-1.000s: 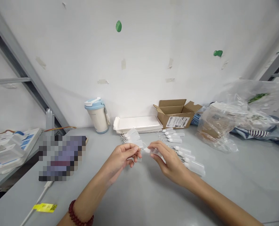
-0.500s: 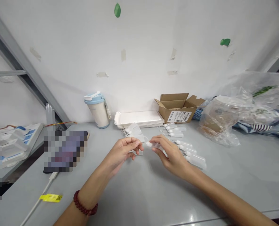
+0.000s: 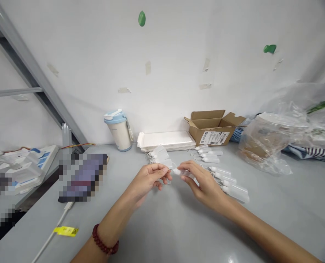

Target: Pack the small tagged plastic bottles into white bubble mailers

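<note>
On grey table (image 3: 274,204) — white wall (image 3: 179,44) behind.

A single head-worn camera looks forward and down from above and behind the hands, close enough that both forearms run in from the bottom edge. The left hand (image 3: 148,179) and right hand (image 3: 203,182) meet mid-frame over the grey table (image 3: 179,226); beyond them the white wall (image 3: 179,54) fills the upper half.
</note>
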{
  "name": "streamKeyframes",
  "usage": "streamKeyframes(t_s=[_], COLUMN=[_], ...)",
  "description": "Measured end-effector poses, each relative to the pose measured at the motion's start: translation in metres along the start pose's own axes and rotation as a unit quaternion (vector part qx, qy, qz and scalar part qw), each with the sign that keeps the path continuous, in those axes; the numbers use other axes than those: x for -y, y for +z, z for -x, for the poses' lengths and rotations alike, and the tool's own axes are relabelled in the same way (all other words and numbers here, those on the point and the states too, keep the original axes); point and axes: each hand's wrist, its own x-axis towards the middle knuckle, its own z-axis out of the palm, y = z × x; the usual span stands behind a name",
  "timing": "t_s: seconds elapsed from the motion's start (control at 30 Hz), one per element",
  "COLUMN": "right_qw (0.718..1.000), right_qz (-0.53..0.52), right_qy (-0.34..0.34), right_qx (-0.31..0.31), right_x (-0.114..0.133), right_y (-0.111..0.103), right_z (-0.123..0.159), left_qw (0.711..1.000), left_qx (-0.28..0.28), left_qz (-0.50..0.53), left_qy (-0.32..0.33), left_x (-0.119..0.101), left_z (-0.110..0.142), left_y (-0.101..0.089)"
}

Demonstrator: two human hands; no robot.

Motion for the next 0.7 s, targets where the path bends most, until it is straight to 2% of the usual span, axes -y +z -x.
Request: streamKeyframes(t_s=[0.7], right_qw=[1.0], right_qz=[-0.006], right_qy=[-0.017], right_qx=[0.005], right_x=[-0.0026], right_y=[0.0001], right_z=[-0.0013], left_qw=[0.999], left_qx=[0.015], left_qz=[0.047], left_qy=[0.001], left_x=[0.0035], left_z=[-0.0012], left_y=[-0.0033])
